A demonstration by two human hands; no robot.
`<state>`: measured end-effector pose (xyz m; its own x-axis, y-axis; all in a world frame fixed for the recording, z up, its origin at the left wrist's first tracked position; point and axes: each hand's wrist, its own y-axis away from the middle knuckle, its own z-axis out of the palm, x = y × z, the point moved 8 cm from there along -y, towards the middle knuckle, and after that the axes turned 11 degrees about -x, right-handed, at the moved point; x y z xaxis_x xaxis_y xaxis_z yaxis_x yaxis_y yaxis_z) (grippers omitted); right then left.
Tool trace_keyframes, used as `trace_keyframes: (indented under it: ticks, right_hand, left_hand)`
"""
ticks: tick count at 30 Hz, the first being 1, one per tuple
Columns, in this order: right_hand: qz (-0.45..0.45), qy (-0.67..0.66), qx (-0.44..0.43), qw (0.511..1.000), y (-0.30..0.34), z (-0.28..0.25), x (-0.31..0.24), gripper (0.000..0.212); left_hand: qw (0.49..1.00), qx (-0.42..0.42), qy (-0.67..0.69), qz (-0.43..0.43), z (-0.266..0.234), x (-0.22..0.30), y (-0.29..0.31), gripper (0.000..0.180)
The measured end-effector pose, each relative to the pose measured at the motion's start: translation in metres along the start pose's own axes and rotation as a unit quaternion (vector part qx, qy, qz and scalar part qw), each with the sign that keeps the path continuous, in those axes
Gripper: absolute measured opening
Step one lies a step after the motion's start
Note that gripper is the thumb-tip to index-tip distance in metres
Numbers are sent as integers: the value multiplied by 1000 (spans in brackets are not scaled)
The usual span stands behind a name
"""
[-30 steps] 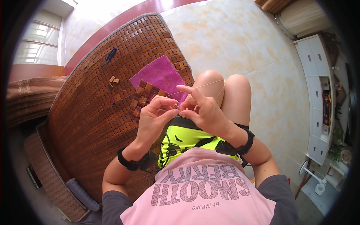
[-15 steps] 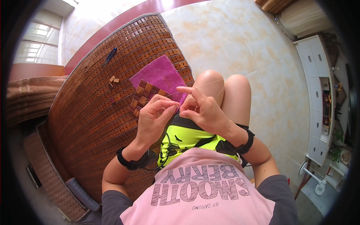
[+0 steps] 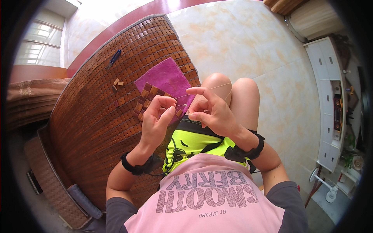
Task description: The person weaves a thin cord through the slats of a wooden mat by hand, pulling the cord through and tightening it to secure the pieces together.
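Head view shows the left hand (image 3: pixel 155 118) and right hand (image 3: pixel 211 112) pinching a thin thread (image 3: pixel 202 90) over the lap; loosened fingertips could drop it among wooden tiles (image 3: pixel 145 101) on the magenta cloth (image 3: pixel 167 79).

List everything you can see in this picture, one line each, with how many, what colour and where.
woven mat: one, brown, covers the surface at the person's left
cloth: one, magenta, on the mat's near edge ahead of the hands
small wooden blocks: a cluster, brown, on the cloth's left edge and the mat; a few more loose ones further out
pen-like tool: one, dark blue, far end of the mat
thread: one, pale, runs between the hands
floor: pale marbled tiles
cabinet: one, white, right edge
wrist bands: two, black, one on each wrist
left hand: fingers pinched at the thread
right hand: pinching the thread, index finger raised
knees: two, bare, beyond the hands
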<state>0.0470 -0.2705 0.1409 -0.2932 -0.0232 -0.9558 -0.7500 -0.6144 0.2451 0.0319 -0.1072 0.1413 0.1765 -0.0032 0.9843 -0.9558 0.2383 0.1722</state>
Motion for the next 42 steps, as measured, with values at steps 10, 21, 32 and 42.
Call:
trace_keyframes:
  ticks: [10,21,32,42]
  right_hand:
    - [3,-3,-17,1000,0,3,4,52]
    - [1,-22,-17,1000,1,9,3,50]
    - [1,-160,-21,987,3,-3,3,51]
    - [11,-144,-42,989,4,2,3,50]
  left_hand:
    - [993,-39,-98,49,10,9,-3,12]
    - [983,11,-159,89,11,23,-3,3]
    - [999,-17,-40,11,0,-4,-4,4]
    - [988,-43,-98,107,7,24,-10,9]
